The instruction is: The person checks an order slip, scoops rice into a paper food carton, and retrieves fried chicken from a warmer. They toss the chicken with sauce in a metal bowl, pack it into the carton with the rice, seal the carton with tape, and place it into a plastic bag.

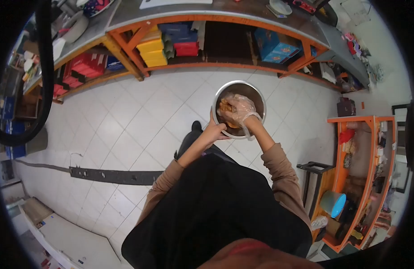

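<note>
A round steel bowl is held out over the floor in front of my body. My left hand is bare and grips its left lower rim, with the thumb on the edge and fingers around the outside. Inside the bowl lies orange-brown food in pieces, whose exact kind I cannot make out. My right hand wears a clear plastic glove and reaches into the bowl, its fingers curled on the food. The glove and fingers hide part of the contents.
A long orange-framed workbench runs across the front, with yellow boxes and blue boxes beneath. An orange shelf stands at right, near a blue-lidded tub. A dark strip crosses the tiled floor at left.
</note>
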`<action>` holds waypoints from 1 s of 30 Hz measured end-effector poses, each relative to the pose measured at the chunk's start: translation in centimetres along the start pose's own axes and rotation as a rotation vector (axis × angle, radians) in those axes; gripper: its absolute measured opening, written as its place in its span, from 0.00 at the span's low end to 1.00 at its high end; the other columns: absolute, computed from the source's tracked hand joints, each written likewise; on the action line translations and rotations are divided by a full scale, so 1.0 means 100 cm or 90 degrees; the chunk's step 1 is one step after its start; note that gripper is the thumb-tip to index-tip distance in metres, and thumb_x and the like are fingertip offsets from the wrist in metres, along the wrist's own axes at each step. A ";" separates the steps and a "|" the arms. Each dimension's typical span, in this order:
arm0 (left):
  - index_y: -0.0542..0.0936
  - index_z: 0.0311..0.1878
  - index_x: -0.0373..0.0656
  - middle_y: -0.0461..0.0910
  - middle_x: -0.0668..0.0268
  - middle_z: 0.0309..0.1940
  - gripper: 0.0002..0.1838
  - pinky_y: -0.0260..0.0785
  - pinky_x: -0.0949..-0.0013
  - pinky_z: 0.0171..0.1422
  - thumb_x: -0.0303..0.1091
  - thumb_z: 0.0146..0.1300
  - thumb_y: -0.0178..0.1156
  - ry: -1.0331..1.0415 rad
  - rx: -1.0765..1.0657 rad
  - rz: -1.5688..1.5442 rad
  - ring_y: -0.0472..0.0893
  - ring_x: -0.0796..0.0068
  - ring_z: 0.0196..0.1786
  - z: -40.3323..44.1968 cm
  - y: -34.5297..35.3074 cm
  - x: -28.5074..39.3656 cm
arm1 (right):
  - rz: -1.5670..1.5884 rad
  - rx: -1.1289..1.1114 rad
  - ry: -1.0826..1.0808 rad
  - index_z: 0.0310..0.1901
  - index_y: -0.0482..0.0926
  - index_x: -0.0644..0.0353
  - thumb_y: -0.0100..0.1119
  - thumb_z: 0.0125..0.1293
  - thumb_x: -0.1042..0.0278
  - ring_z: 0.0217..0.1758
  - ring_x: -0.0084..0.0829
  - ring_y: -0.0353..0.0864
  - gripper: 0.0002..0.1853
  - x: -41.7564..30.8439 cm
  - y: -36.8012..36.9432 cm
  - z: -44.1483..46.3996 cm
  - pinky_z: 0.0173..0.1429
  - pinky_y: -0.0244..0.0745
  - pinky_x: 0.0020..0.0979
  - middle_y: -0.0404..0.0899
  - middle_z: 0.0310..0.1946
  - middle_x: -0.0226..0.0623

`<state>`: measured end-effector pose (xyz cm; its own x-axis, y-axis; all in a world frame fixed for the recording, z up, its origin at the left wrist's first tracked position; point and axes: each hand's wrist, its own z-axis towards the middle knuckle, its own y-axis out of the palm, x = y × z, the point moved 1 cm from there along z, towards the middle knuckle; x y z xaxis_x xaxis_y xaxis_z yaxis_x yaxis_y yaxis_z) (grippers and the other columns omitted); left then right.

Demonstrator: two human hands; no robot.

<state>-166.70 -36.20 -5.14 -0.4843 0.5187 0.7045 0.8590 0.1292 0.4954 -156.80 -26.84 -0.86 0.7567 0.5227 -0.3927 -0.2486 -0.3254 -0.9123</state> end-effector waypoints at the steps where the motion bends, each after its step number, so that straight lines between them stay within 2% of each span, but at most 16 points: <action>1: 0.28 0.60 0.62 0.54 0.55 0.54 0.45 0.74 0.61 0.38 0.19 0.47 0.43 -0.003 -0.007 -0.009 0.71 0.58 0.46 0.018 -0.001 0.014 | 0.039 0.028 0.010 0.40 0.74 0.54 0.54 0.44 0.46 0.42 0.40 0.71 0.24 0.013 -0.002 0.018 0.47 0.65 0.36 0.72 0.38 0.44; 5: 0.26 0.59 0.64 0.54 0.52 0.53 0.46 0.73 0.59 0.39 0.20 0.46 0.43 -0.025 -0.046 -0.069 0.71 0.56 0.46 0.083 -0.004 0.080 | 0.160 0.330 -0.017 0.33 0.77 0.58 0.59 0.43 0.56 0.35 0.39 0.75 0.17 0.052 -0.019 0.077 0.41 0.68 0.33 0.76 0.33 0.43; 6: 0.26 0.59 0.63 0.54 0.52 0.53 0.46 0.73 0.59 0.39 0.20 0.46 0.43 -0.019 -0.042 -0.067 0.71 0.56 0.46 0.099 -0.004 0.096 | 0.144 0.390 -0.066 0.27 0.78 0.60 0.64 0.37 0.65 0.32 0.38 0.76 0.13 0.054 -0.028 0.088 0.39 0.70 0.31 0.77 0.27 0.40; 9: 0.26 0.59 0.63 0.53 0.51 0.54 0.45 0.73 0.59 0.39 0.20 0.47 0.43 -0.010 -0.049 -0.066 0.71 0.56 0.46 0.146 0.001 0.134 | 0.249 0.401 -0.169 0.25 0.78 0.60 0.66 0.32 0.71 0.31 0.36 0.76 0.12 0.084 -0.041 0.129 0.39 0.70 0.30 0.77 0.25 0.38; 12: 0.34 0.59 0.57 0.53 0.52 0.54 0.40 0.73 0.59 0.41 0.19 0.47 0.43 0.025 -0.033 -0.023 0.69 0.54 0.48 0.191 0.010 0.167 | 0.325 0.383 -0.105 0.26 0.77 0.61 0.65 0.33 0.75 0.34 0.35 0.76 0.12 0.123 -0.066 0.178 0.39 0.70 0.30 0.76 0.29 0.40; 14: 0.30 0.59 0.60 0.52 0.53 0.55 0.43 0.73 0.60 0.40 0.20 0.47 0.42 0.043 -0.026 -0.010 0.69 0.55 0.48 0.223 0.012 0.180 | 0.521 0.286 -0.021 0.36 0.74 0.62 0.62 0.40 0.70 0.39 0.42 0.73 0.18 0.151 -0.076 0.210 0.44 0.68 0.33 0.72 0.38 0.44; 15: 0.26 0.59 0.64 0.50 0.54 0.57 0.45 0.73 0.61 0.39 0.20 0.47 0.42 0.060 -0.026 0.009 0.70 0.57 0.48 0.239 0.015 0.191 | 0.523 0.281 -0.030 0.36 0.74 0.62 0.62 0.40 0.70 0.39 0.42 0.73 0.18 0.158 -0.092 0.226 0.44 0.68 0.33 0.72 0.38 0.44; 17: 0.26 0.60 0.64 0.51 0.53 0.56 0.45 0.74 0.62 0.36 0.20 0.47 0.42 0.091 -0.010 0.047 0.71 0.57 0.46 0.268 0.027 0.217 | 0.083 0.212 -0.041 0.43 0.70 0.62 0.59 0.44 0.61 0.41 0.47 0.70 0.23 0.165 -0.128 0.260 0.51 0.64 0.36 0.71 0.40 0.46; 18: 0.27 0.60 0.64 0.52 0.53 0.56 0.45 0.74 0.63 0.33 0.20 0.46 0.42 0.117 -0.003 0.085 0.72 0.58 0.43 0.278 0.031 0.228 | 0.078 0.165 -0.052 0.45 0.68 0.63 0.58 0.45 0.55 0.50 0.45 0.65 0.26 0.181 -0.131 0.275 0.52 0.62 0.35 0.70 0.41 0.50; 19: 0.27 0.60 0.64 0.52 0.53 0.56 0.45 0.74 0.63 0.33 0.20 0.46 0.42 0.129 -0.002 0.093 0.72 0.58 0.43 0.292 0.031 0.235 | 0.077 0.177 -0.062 0.45 0.68 0.63 0.58 0.45 0.55 0.50 0.45 0.65 0.26 0.187 -0.140 0.292 0.52 0.62 0.35 0.70 0.41 0.50; 21: 0.28 0.60 0.63 0.54 0.51 0.54 0.45 0.73 0.68 0.27 0.19 0.45 0.42 0.067 0.026 0.031 0.74 0.61 0.37 0.318 0.024 0.233 | -0.043 0.050 -0.033 0.40 0.71 0.62 0.57 0.45 0.57 0.45 0.44 0.68 0.22 0.194 -0.153 0.316 0.49 0.64 0.36 0.71 0.37 0.49; 22: 0.29 0.60 0.62 0.55 0.51 0.53 0.45 0.72 0.69 0.25 0.20 0.45 0.43 0.055 0.040 0.021 0.74 0.62 0.35 0.332 0.019 0.230 | -0.128 0.027 -0.052 0.32 0.73 0.62 0.55 0.44 0.61 0.39 0.42 0.70 0.16 0.183 -0.162 0.329 0.46 0.64 0.36 0.72 0.32 0.48; 24: 0.31 0.61 0.61 0.57 0.51 0.51 0.44 0.72 0.71 0.24 0.20 0.45 0.44 0.063 0.041 0.030 0.74 0.63 0.32 0.348 0.016 0.240 | -0.341 0.085 -0.178 0.24 0.73 0.62 0.51 0.42 0.67 0.31 0.39 0.73 0.08 0.183 -0.140 0.358 0.36 0.69 0.34 0.73 0.25 0.44; 26: 0.33 0.61 0.59 0.59 0.52 0.49 0.43 0.73 0.70 0.26 0.20 0.46 0.43 0.054 0.030 0.046 0.75 0.62 0.32 0.363 0.012 0.258 | -0.372 0.089 -0.242 0.23 0.75 0.61 0.51 0.42 0.70 0.27 0.37 0.75 0.06 0.181 -0.142 0.365 0.33 0.70 0.34 0.75 0.22 0.42; 28: 0.37 0.60 0.56 0.61 0.52 0.47 0.40 0.74 0.65 0.30 0.20 0.47 0.43 0.007 0.038 0.028 0.75 0.59 0.34 0.376 0.004 0.275 | -0.120 -0.188 -0.170 0.25 0.78 0.54 0.53 0.43 0.69 0.31 0.33 0.76 0.06 0.178 -0.155 0.379 0.32 0.71 0.33 0.76 0.26 0.42; 30: 0.41 0.58 0.53 0.62 0.52 0.45 0.36 0.74 0.58 0.34 0.19 0.47 0.42 -0.017 0.048 -0.008 0.75 0.57 0.36 0.384 -0.001 0.293 | -0.170 -0.158 -0.182 0.25 0.78 0.54 0.53 0.43 0.68 0.32 0.34 0.76 0.06 0.172 -0.150 0.406 0.32 0.71 0.34 0.76 0.26 0.42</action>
<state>-174.61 11.48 -4.05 -0.4919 0.5384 0.6842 0.8633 0.1994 0.4637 -164.57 19.02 1.33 0.5682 0.7991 -0.1962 0.1108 -0.3106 -0.9441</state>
